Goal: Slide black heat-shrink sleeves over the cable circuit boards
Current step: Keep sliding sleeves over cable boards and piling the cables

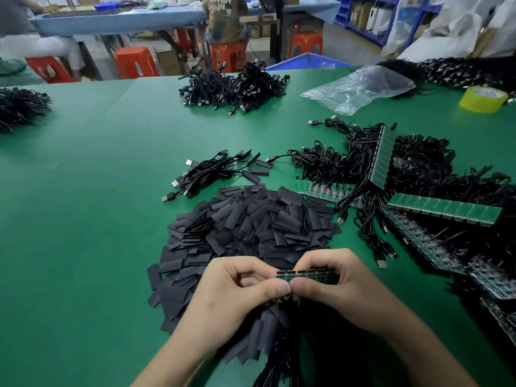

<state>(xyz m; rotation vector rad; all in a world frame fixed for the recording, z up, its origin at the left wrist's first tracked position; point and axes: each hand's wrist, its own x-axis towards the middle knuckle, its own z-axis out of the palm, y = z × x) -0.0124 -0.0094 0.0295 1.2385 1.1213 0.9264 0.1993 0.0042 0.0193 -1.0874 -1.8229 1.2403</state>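
Note:
A big heap of flat black heat-shrink sleeves [251, 224] lies on the green table in front of me. My left hand [231, 297] and my right hand [343, 286] both grip a green circuit board strip [307, 275] low over the near edge of that heap, thumbs meeting at its middle. Black cables hang from the strip toward me. A small bunch of cables with sleeves fitted [223, 170] lies beyond the heap. More board strips with cables [444, 209] lie to the right.
Piles of black USB cables sit at the far centre [234, 88], far left [19, 107] and far right [460, 71]. A clear plastic bag [360, 88] and a yellow tape roll [483, 99] lie at the back right. People sit at a bench behind.

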